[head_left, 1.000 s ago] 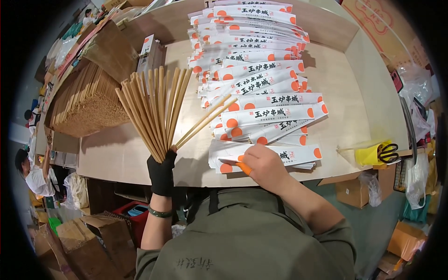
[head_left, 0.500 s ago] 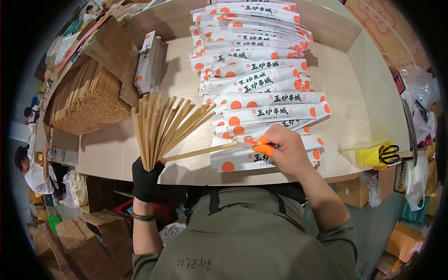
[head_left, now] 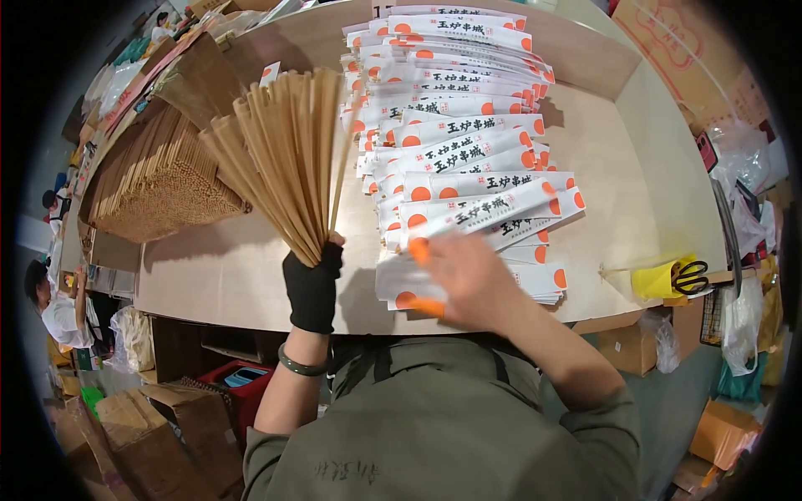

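Note:
My left hand point(head_left: 312, 288), in a black fingerless glove, grips a fanned bunch of wooden chopsticks point(head_left: 288, 150) by their lower ends. One stick at the bunch's right side is smeared by motion. My right hand point(head_left: 464, 280), blurred, hovers over the near end of a long pile of white paper chopstick sleeves point(head_left: 468, 128) printed with orange dots. Orange covers sit on its thumb and a fingertip, which are spread apart with nothing visible between them. Just beyond that hand, a slightly blurred sleeve point(head_left: 511, 204) lies slanted on top of the pile.
A cardboard box of tightly packed chopsticks point(head_left: 163, 184) lies at the left of the table point(head_left: 601, 167). Raised boards edge the back and right. Black-handled scissors point(head_left: 692, 277) stick out of a yellow holder point(head_left: 656, 281) at the right. Other people sit far left.
My left hand has moved right and up with the chopsticks. My right hand has let go of the sleeve with a chopstick at its mouth and shifted left. A slanted sleeve now tops the pile.

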The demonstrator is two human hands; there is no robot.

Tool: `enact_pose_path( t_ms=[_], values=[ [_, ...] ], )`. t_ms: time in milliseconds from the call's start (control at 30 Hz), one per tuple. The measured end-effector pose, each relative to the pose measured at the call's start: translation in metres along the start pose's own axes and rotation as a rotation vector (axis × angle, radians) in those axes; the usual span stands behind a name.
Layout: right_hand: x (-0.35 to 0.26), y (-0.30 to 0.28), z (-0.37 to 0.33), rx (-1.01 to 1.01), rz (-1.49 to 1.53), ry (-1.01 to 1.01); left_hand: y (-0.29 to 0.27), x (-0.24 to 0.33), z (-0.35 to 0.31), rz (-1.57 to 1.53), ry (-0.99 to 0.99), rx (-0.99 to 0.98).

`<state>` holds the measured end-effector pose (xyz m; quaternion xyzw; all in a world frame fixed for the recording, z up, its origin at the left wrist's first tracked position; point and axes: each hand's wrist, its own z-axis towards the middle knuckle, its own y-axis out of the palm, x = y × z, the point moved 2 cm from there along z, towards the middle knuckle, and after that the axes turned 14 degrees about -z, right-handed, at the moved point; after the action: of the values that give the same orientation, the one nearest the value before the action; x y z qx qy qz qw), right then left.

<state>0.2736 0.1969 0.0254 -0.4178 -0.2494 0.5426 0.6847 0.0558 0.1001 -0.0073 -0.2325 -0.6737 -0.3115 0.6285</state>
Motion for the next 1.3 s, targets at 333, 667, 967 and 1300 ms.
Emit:
enact_pose_path(
  t_ms=[333,667,967,1300],
  values=[
    [-0.009,0.021,-0.042,-0.078,0.07,0.024,-0.028,-0.005,-0.009,0.081,-0.033,0.141],
    [0.037,-0.012,-0.004,-0.075,0.613,0.714,-0.059,0.004,-0.021,0.255,-0.09,0.042],
    [0.047,-0.021,-0.005,-0.068,0.395,0.417,-0.078,0.029,-0.01,0.378,-0.213,-0.26],
    [-0.009,0.008,0.033,-0.01,-0.088,-0.053,0.033,0.019,-0.007,-0.413,-0.026,-0.104]
  ],
)
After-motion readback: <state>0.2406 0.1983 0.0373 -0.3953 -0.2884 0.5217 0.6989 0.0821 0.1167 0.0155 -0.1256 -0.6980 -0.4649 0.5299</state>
